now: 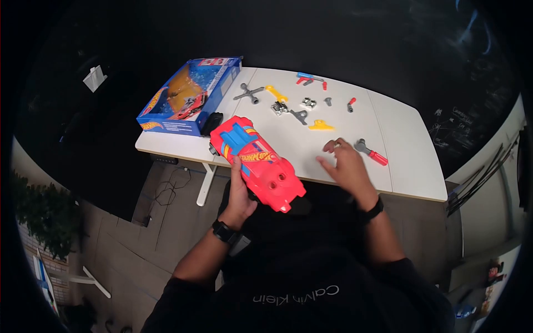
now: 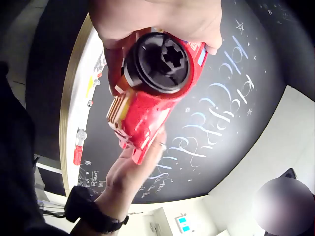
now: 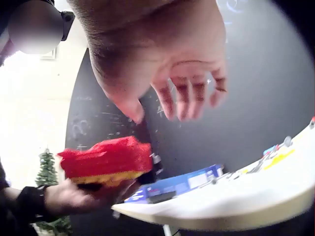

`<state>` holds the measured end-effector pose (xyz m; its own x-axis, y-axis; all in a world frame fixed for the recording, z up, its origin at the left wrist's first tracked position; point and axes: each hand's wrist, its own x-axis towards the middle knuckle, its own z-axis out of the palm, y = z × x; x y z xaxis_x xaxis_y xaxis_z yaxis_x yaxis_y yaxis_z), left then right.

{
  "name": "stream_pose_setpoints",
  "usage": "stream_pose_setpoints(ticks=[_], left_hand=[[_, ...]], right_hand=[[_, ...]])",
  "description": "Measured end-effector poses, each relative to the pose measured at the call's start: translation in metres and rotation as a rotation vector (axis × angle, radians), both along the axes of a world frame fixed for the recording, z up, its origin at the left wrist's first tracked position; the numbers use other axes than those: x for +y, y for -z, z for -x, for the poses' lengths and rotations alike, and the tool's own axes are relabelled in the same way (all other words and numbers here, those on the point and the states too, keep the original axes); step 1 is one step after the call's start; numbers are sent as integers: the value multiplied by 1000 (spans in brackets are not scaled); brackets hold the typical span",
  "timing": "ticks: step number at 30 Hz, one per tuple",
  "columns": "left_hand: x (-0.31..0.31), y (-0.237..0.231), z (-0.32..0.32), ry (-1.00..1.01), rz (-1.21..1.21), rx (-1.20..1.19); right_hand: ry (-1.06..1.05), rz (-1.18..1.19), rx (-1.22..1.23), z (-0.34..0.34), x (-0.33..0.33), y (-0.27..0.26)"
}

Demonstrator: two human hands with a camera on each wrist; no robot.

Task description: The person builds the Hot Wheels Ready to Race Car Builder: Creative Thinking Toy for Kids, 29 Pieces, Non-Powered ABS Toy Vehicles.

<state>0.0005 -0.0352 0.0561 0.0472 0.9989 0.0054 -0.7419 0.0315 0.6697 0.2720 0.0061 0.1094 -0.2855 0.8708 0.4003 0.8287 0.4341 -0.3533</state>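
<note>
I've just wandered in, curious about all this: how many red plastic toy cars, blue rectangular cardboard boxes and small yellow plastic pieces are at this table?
Red plastic toy car: 1
Blue rectangular cardboard box: 1
Small yellow plastic pieces: 2
Total: 4

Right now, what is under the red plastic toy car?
The left hand grips the red plastic toy car from below. Underside surfaces against that hand are covered; I cannot make them out.

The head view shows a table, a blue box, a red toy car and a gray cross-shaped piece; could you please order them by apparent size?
1. Table
2. Blue box and red toy car: too close to rank, with the car nearer the camera
3. Gray cross-shaped piece
</note>
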Motion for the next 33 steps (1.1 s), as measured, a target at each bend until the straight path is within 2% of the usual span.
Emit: stream_pose_setpoints(ticks=[2,6,7,9,13,15,18,19,21,22,24,25,28,33], left_hand=[[4,8,1,13,1,-19],[5,12,0,-25,15,-38],[5,13,0,2,21,-51],[5,11,-1,25,10,-43],[10,27,2,38,35,46],[11,29,2,25,20,75],[11,27,2,30,30,81],[9,22,0,21,23,83],[11,25,0,15,25,85],[11,25,0,16,28,83],[10,21,1,8,22,81],[9,20,2,24,22,82],[9,17,5,36,24,84],[8,15,8,33,-1,86]], right_hand=[[120,4,-207,-33,25,0],[350,153,-270,-84,87,-16],[352,156,-276,-97,103,-18],[426,289,-416,-113,131,-20],[270,170,-410,-94,164,-14],[46,95,-270,-63,178,-8],[-23,9,-386,-27,215,1],[-28,5,-383,-21,232,5],[-54,196,-356,-7,265,20],[-62,190,-354,-2,278,28],[54,434,-256,6,310,50],[27,344,-295,-5,343,86],[50,388,-437,0,345,79],[117,405,-376,-1,344,70]])
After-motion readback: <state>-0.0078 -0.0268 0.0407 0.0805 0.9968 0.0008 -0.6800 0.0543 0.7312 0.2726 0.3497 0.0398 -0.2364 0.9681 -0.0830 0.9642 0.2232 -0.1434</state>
